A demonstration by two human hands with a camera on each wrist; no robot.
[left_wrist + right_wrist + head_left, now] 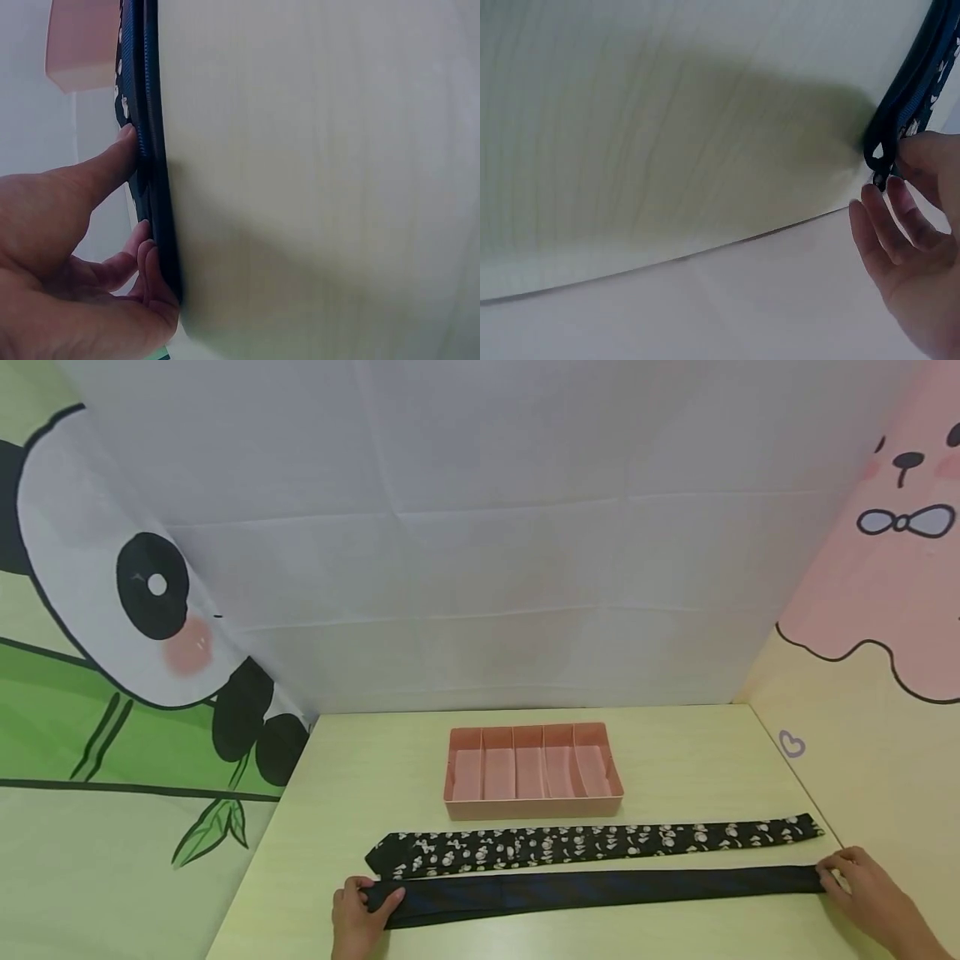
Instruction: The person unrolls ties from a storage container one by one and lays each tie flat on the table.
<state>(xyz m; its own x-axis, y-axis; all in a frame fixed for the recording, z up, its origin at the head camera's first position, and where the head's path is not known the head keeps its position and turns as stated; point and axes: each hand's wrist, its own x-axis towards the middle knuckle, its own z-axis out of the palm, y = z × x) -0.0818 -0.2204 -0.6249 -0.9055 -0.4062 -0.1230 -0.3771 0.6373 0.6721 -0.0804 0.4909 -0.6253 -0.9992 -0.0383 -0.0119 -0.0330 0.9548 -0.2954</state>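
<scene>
A dark navy necktie [600, 893], folded in layers, lies lengthwise across the near part of the table. My left hand [360, 917] holds its wide left end, the thumb on top and the fingers curled at the tip. At the narrow right end, my right hand [870, 893] pinches the tie between thumb and fingers; the right wrist view shows a small loop in the folded end [877, 150]. Just behind lies a black necktie with a white print [592, 846], stretched out almost parallel. Neither hand grips that one.
Behind the ties stands a pink tray [534, 808] divided into several compartments. The pale wooden table [675, 760] meets a white cloth wall [487, 568] at the back. Printed side panels rise at left [82, 718] and right [885, 760], the right one close to my right hand.
</scene>
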